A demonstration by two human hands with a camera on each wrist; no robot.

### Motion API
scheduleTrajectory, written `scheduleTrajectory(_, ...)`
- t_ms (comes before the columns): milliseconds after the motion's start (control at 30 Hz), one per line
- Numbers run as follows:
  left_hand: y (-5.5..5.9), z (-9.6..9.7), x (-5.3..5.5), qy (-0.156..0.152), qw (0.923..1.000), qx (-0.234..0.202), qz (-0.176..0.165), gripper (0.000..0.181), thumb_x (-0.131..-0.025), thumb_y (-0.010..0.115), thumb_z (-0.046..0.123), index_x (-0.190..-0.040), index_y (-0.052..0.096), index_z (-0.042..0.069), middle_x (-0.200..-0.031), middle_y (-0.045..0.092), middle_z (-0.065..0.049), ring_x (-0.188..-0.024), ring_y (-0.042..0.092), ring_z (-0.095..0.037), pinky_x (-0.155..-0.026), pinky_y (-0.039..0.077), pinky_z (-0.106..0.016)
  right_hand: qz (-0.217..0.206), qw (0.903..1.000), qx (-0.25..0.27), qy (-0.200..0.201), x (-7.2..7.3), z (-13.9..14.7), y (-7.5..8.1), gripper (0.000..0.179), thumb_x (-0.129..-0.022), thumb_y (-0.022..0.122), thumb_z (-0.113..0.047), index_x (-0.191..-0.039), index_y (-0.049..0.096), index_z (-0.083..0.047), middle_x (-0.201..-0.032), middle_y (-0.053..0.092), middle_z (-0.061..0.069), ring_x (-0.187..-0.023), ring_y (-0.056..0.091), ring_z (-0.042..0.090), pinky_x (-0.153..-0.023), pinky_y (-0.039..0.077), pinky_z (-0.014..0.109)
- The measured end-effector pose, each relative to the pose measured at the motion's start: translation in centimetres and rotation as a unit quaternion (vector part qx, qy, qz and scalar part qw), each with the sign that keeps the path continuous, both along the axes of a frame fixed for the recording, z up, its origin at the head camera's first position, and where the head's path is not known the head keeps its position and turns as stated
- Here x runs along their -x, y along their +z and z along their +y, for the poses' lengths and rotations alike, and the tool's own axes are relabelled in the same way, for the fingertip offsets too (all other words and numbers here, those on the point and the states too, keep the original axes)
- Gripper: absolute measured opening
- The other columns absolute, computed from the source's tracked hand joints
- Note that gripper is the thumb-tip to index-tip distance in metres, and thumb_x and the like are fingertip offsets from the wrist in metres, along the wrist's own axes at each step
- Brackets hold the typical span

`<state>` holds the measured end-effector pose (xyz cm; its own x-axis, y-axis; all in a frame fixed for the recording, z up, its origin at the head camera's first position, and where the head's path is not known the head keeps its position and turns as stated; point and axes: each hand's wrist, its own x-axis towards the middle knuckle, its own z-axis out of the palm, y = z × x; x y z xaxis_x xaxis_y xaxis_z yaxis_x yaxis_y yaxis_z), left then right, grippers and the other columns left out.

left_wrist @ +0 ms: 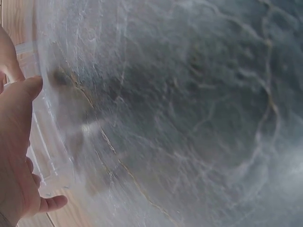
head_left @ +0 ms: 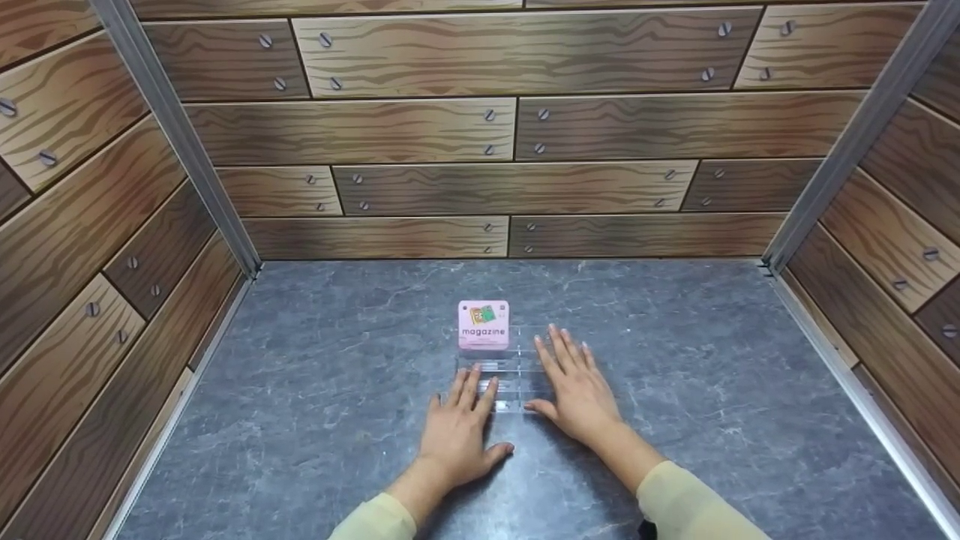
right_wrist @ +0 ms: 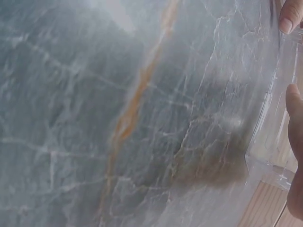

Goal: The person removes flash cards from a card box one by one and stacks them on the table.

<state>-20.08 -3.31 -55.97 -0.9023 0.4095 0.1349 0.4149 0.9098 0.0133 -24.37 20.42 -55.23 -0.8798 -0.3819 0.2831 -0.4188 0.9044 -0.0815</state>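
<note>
Clear rack (head_left: 519, 384) btwn L hand (head_left: 459, 435) & R hand (head_left: 579, 391), abt equally near; fingers spread, gripping nothing I can see; pink card (head_left: 484, 325) at far L

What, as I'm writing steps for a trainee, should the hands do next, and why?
Perhaps curl the left hand and right hand around the clear plastic item: both lie spread open beside or over it, and neither grips it yet.

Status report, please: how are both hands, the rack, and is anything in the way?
Left hand, right hand: fingers extended, at either side of rack. Rack on table, pink card at its far left. Hands partly cover rack.
</note>
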Motion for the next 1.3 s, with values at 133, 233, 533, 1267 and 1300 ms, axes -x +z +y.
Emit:
scheduleTrajectory(133, -0.1, 0.0, 0.0, -0.003, 1.0, -0.003, 0.004, 0.101, -0.089, 0.062, 0.08, -0.165, 0.039, 0.018, -0.172, 0.029, -0.018, -0.155, 0.032, -0.037, -0.107, 0.045, -0.065, -0.007, 1.0, 0.003, -0.004, -0.1, -0.1, -0.1, 0.103, -0.092, 0.07, -0.066, -0.168, 0.029, -0.011, -0.175, 0.016, 0.02, -0.159, 0.018, 0.039, -0.126, 0.019, 0.062)
scheduleTrajectory(233, -0.2, 0.0, 0.0, -0.003, 1.0, -0.003, 0.004, 0.101, -0.089, 0.061, 0.08, -0.165, 0.039, 0.018, -0.172, 0.029, -0.018, -0.156, 0.031, -0.037, -0.107, 0.045, -0.065, -0.012, 0.9999, 0.003, -0.008, -0.1, -0.2, -0.2, 0.101, -0.094, 0.067, -0.067, -0.169, 0.027, -0.012, -0.175, 0.014, 0.019, -0.16, 0.018, 0.039, -0.125, 0.02, 0.062)
scheduleTrajectory(533, -0.2, 0.0, -0.1, -0.004, 1.0, 0.008, 0.003, 0.101, -0.089, 0.06, 0.081, -0.165, 0.04, 0.018, -0.172, 0.028, -0.017, -0.157, 0.03, -0.036, -0.105, 0.048, -0.064, -0.018, 0.9997, 0.002, -0.014, 0.0, -0.3, -0.5, 0.098, -0.096, 0.065, -0.066, -0.169, 0.025, -0.013, -0.176, 0.012, 0.017, -0.16, 0.017, 0.038, -0.124, 0.027, 0.06)
scheduleTrajectory(1267, 0.1, -0.1, -0.1, -0.001, 1.0, -0.002, 0.001, 0.101, -0.089, 0.061, 0.08, -0.165, 0.04, 0.017, -0.172, 0.029, -0.017, -0.156, 0.03, -0.037, -0.109, 0.045, -0.065, -0.014, 0.9997, 0.008, -0.017, 0.0, -0.6, -0.9, 0.098, -0.097, 0.064, -0.064, -0.169, 0.025, -0.011, -0.176, 0.013, 0.018, -0.161, 0.015, 0.038, -0.124, 0.025, 0.061)
scheduleTrajectory(1300, 0.2, 0.0, 0.0, -0.002, 1.0, -0.001, -0.002, 0.101, -0.089, 0.061, 0.08, -0.166, 0.039, 0.018, -0.172, 0.029, -0.017, -0.156, 0.03, -0.037, -0.109, 0.044, -0.065, -0.014, 0.9997, 0.01, -0.019, 0.0, -0.5, -0.9, 0.098, -0.097, 0.065, -0.064, -0.169, 0.025, -0.011, -0.176, 0.013, 0.017, -0.161, 0.015, 0.038, -0.124, 0.026, 0.061)
